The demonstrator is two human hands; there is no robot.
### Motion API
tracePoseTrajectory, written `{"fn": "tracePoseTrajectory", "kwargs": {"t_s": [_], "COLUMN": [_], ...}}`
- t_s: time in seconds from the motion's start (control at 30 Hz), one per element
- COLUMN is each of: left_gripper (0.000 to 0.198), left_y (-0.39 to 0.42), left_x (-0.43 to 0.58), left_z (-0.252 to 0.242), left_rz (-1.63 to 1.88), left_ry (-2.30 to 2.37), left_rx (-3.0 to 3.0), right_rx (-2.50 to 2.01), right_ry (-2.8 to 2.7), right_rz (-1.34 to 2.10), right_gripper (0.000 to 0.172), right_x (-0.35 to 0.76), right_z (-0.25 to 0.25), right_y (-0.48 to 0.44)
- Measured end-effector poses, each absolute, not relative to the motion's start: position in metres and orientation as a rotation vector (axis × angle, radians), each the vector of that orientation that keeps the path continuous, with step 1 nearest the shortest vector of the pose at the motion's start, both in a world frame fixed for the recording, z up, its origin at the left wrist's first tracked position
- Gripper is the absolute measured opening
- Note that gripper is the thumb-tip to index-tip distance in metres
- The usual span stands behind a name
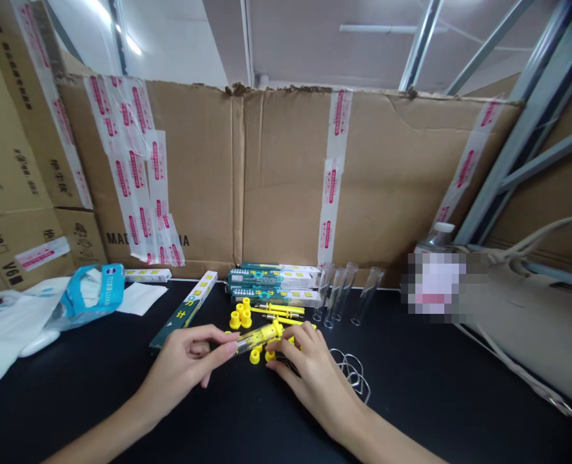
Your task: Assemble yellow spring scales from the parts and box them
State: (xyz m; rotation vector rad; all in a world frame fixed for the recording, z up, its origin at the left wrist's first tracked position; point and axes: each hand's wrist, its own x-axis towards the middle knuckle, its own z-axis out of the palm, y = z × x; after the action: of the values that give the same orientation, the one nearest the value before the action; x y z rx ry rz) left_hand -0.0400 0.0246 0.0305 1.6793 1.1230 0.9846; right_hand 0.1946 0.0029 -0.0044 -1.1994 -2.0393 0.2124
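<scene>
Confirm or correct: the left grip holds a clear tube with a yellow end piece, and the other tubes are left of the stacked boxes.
The side is wrong: the head view shows the other tubes right of the stacked boxes. The left grip holds a clear tube with a yellow end piece.

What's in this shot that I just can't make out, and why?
All in the head view:
Bottle label: covered by a pixelated patch.
Near end of the held clear tube: hidden by the left hand.
What the right hand touches: its own fingers block it.
Beige bag: cut off by the right edge.
Small print on the stacked boxes: too tiny.
</scene>
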Motion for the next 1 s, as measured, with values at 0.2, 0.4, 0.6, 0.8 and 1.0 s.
{"fn": "tracePoseTrajectory", "kwargs": {"t_s": [0.2,0.4,0.6,0.8,1.0], "left_gripper": [0.037,0.036,0.038,0.039,0.039], "left_y": [0.027,0.028,0.029,0.027,0.025], "left_x": [-0.040,-0.041,-0.042,-0.041,-0.042], "left_z": [0.028,0.019,0.011,0.014,0.014], "left_rz": [0.993,0.988,0.981,0.940,0.914], "left_ry": [1.129,1.113,1.113,1.122,1.134], "left_rx": [1.670,1.674,1.686,1.698,1.719], "right_rx": [-1.198,-1.079,-0.995,-0.988,-1.057], "right_ry": [-1.764,-1.489,-1.389,-1.386,-1.485], "right_rz": [0.513,0.796,0.961,1.001,0.943], "right_gripper": [0.013,0.025,0.026,0.026,0.029], "right_x": [0.206,0.220,0.213,0.214,0.214], "right_z": [-0.007,0.005,0.011,0.009,0.007], "right_y": [0.007,0.008,0.003,0.004,0.004]}}
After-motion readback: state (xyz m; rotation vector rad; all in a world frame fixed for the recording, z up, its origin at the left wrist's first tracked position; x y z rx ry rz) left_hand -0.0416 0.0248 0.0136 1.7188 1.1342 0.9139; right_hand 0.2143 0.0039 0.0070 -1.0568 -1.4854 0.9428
